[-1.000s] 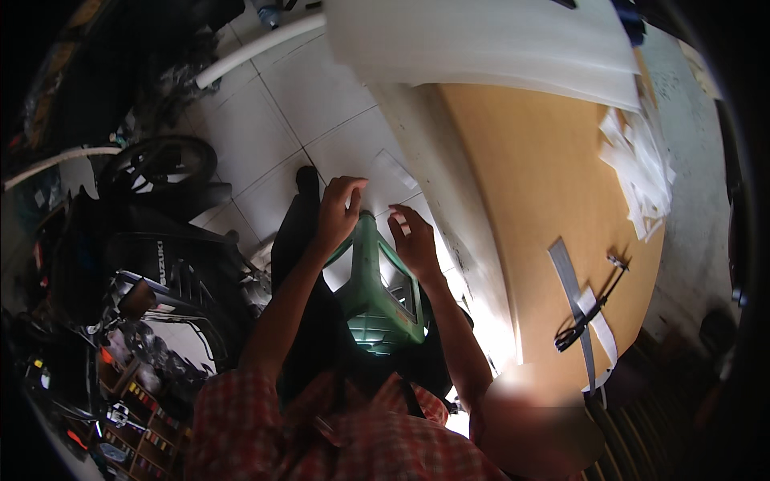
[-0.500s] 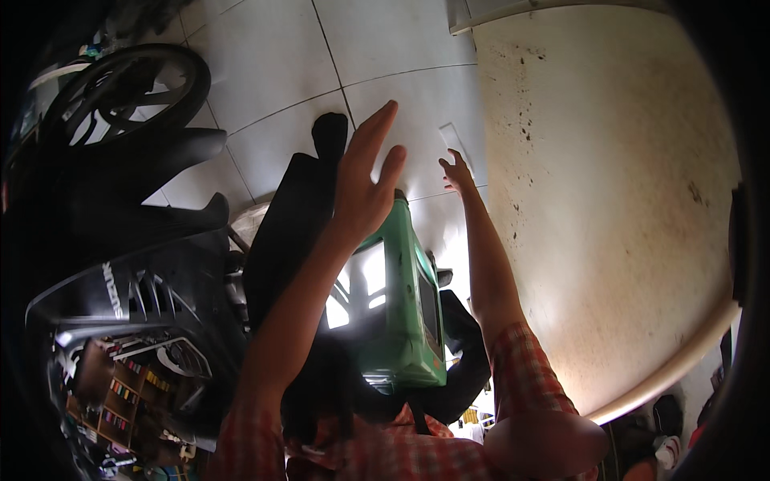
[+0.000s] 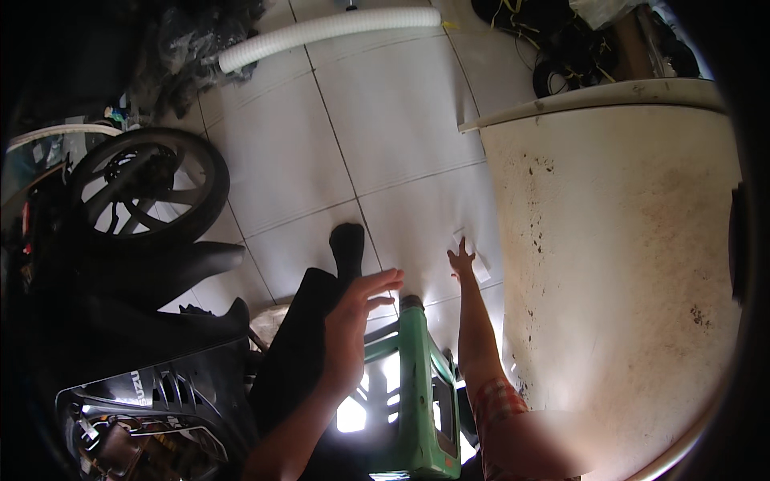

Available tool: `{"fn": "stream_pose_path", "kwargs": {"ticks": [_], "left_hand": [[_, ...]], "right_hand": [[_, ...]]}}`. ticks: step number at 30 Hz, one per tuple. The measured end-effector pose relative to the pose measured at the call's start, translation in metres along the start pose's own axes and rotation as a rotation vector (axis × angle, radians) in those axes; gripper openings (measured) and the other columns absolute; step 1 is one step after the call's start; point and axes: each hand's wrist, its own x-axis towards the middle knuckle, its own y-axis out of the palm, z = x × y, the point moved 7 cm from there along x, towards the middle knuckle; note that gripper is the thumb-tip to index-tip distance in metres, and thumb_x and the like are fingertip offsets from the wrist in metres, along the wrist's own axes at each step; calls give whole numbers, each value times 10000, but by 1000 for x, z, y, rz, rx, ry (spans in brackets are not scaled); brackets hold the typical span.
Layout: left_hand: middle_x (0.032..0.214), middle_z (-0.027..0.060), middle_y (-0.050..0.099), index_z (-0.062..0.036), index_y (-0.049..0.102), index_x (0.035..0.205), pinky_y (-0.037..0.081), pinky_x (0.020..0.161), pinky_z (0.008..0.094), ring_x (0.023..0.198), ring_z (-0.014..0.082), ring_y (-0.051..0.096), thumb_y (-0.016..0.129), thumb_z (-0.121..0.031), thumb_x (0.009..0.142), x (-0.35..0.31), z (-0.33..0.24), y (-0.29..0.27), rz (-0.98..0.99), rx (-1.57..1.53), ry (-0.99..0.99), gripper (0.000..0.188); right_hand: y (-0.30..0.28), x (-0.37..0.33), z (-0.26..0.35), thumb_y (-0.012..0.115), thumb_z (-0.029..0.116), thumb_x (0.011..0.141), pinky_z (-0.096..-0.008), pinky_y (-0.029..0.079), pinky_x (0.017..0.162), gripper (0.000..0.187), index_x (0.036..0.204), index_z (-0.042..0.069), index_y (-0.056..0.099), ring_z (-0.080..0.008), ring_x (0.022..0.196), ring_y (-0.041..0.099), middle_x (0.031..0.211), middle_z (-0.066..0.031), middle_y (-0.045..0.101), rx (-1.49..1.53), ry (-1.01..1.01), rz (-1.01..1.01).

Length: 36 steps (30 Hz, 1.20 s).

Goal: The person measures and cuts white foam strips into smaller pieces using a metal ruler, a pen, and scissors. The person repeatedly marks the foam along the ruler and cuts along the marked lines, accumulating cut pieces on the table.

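Note:
My right hand (image 3: 462,261) reaches far out over the floor with its fingers spread, and nothing shows in it. Beside and partly beneath it is a small flat white strip (image 3: 481,269) on the tiles; whether the fingers touch it I cannot tell. My left hand (image 3: 350,333) hangs nearer to me, its fingers stretched out and slightly bent, holding nothing. Between my forearms is a green plastic stool (image 3: 415,385), with a dark-capped leg end pointing away from me. Left of my left hand are a dark-clad leg and foot (image 3: 347,248).
On the left are a black motorcycle's body panel (image 3: 172,389) and wheel (image 3: 152,188). A stained cream panel (image 3: 613,264) fills the right. Across the far tiled floor (image 3: 385,104) lies a white ribbed hose (image 3: 329,34), with black plastic (image 3: 200,40) and dark cables (image 3: 553,48) around.
The view has tipped forward, bringing the far floor and hose into sight. My left hand's fingers, pointing up and out before, now bend to the right. My right hand has come closer to the strip.

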Motion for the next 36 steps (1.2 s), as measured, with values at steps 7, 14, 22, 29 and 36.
{"fn": "stream_pose_path", "kwargs": {"ticks": [7,14,22,29,36], "left_hand": [[1265,179,603,3,548,1290,401,991,392,1173,258,564,287,-470,1020,-2,2,-6,13,35,-8,604],[1299,188,579,-9,536,1316,405,990,413,1183,284,558,227,-505,1013,6,3,-12,-13,-156,-79,658],[1380,171,525,-32,504,1365,375,1034,414,1264,274,497,299,-478,1016,17,14,-16,-84,-124,-104,602],[1360,163,544,-14,461,1384,394,1057,405,1265,286,516,709,-197,882,13,26,-33,-398,682,146,589],[888,43,610,4,575,1037,463,761,250,844,86,571,603,-123,973,16,77,1,-36,432,94,145]], "right_hand": [[-10,36,-26,598,284,855,-621,361,1037,544,1382,175,518,-496,1245,400,1442,-257,294,-189,-179,-219],[1,17,-11,652,268,836,-589,426,1025,317,1102,99,684,-434,1219,476,1433,-148,345,-562,-220,-141],[-9,-51,96,649,307,906,-439,535,739,358,939,-47,682,-321,827,662,1013,-153,651,-12,-666,-273],[-29,-241,252,457,280,1010,-274,441,523,368,1013,-27,660,-130,549,535,929,-96,682,746,-597,400],[-88,-370,254,497,23,928,-264,472,621,226,1024,16,702,-127,670,592,876,-76,661,405,-868,101]]}}
